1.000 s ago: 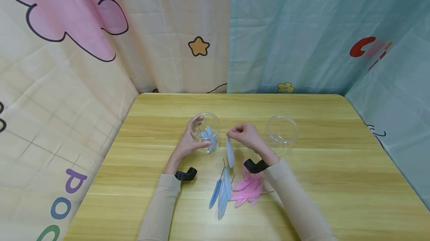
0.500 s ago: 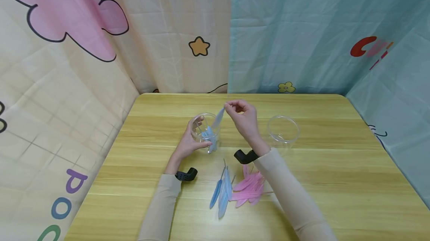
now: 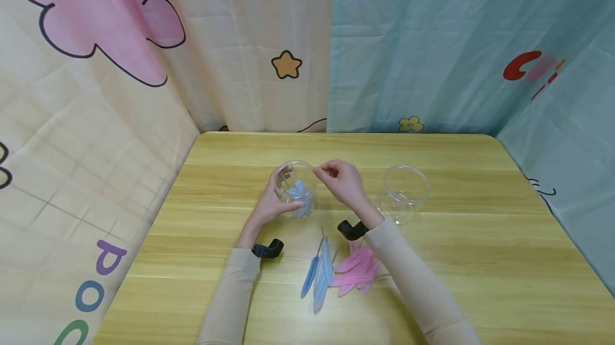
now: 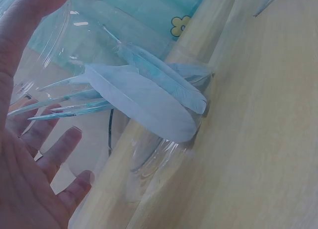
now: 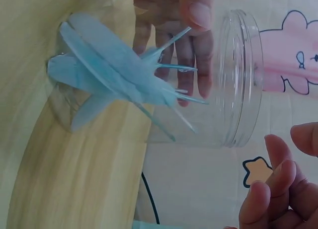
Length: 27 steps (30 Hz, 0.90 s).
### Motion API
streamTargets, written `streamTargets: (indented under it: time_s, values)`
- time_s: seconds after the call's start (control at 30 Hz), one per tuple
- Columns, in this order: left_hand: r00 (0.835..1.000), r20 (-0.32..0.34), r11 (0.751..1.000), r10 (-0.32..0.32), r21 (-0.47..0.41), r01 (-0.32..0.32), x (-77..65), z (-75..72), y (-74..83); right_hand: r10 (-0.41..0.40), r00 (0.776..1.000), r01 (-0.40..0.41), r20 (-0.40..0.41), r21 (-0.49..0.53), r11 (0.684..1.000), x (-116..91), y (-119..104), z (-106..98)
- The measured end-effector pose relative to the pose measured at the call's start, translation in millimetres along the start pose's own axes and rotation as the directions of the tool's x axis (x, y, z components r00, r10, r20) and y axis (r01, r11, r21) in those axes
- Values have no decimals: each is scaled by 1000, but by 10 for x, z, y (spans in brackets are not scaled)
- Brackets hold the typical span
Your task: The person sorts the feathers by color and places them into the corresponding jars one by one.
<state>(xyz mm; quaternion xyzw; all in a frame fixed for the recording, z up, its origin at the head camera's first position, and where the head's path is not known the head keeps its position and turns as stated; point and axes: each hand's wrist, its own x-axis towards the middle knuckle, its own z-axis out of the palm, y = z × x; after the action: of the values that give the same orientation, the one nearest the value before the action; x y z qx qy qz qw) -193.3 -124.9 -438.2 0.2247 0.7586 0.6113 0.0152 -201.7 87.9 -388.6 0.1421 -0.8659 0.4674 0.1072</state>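
My left hand grips a clear plastic jar, thumb on the near side and fingers round the far wall. Inside the jar, several light-blue feathers lean together with their quills toward the mouth. At the rim's right side is my right hand, its fingers loosely bent. In the right wrist view its thumb and fingers stand apart with nothing between them, just outside the jar's mouth. Several blue feathers lie on the table in front, beside a pile of pink feathers.
A second clear jar stands to the right of my right hand, with no feathers seen in it. The wooden table has curtains hanging behind it and at both sides.
My right hand lifted a blue feather up over the jar, then came down to the rim and let it go. The feather is in the jar now. The left hand has stayed in place.
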Motion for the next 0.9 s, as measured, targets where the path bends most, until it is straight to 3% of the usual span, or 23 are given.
streamTargets:
  time_s: [0.13,0.27,0.37,0.47,0.57,0.63,0.73,0.9]
  values:
    - [1000,1,1000,-14,0,14,7,-7,20,45,997,-44,55,-16,999,-78,94,-52]
    - [1000,4,1000,-11,-2,11,13,-13,30,105,977,-89,185,-91,992,-174,167,-83]
    - [1000,5,1000,-1,-8,1,20,-19,18,151,941,-90,305,-204,975,-247,201,-74]
    - [1000,4,1000,10,-15,-10,29,-24,-12,198,889,-55,414,-333,941,-323,209,-39]
    - [1000,-4,1000,14,-18,-14,54,-28,-141,233,839,-7,492,-418,908,-406,203,14]
    - [1000,-12,1000,11,-10,-11,70,-29,-230,253,818,18,517,-461,887,-461,197,56]
    - [1000,-25,1000,7,3,-6,85,-28,-349,273,812,39,515,-515,857,-529,186,123]
    - [999,-35,1000,11,6,-10,79,-18,-396,310,818,43,485,-589,807,-595,183,221]
